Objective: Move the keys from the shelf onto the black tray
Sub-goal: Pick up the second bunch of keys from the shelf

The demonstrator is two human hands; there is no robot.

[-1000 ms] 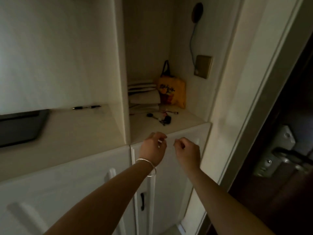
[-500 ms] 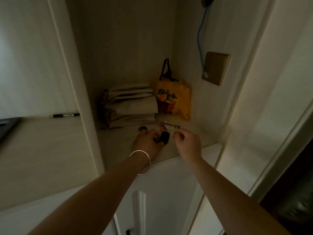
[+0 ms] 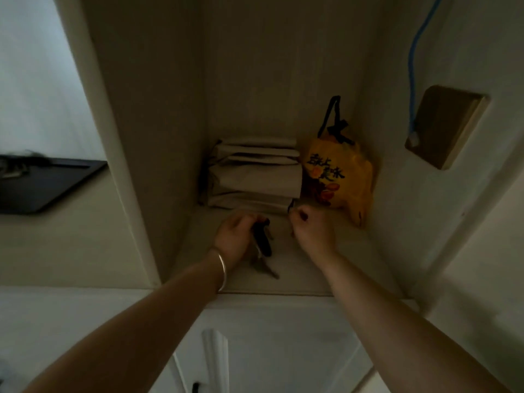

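Observation:
The keys point(image 3: 262, 242), a dark fob with metal keys hanging below it, are in the shelf niche point(image 3: 312, 273), held in my left hand point(image 3: 236, 236), which wears a silver bangle. The metal keys dangle toward the front of the shelf. My right hand point(image 3: 310, 232) is beside them with its fingers curled shut; a small dark thing shows at its fingertips, too dim to name. The black tray point(image 3: 54, 182) lies on the counter to the left, beyond the niche's side wall.
A stack of folded beige bags point(image 3: 255, 177) and a yellow bag point(image 3: 340, 177) with a black handle stand at the back of the niche. A brass wall plate point(image 3: 445, 129) with a blue cable point(image 3: 414, 66) is on the right wall. Cabinet doors point(image 3: 269, 350) below.
Both hands have reached from the cabinet front into the niche. My left hand has closed on the keys and lifted the fob. The view has moved closer and the tray has come into sight.

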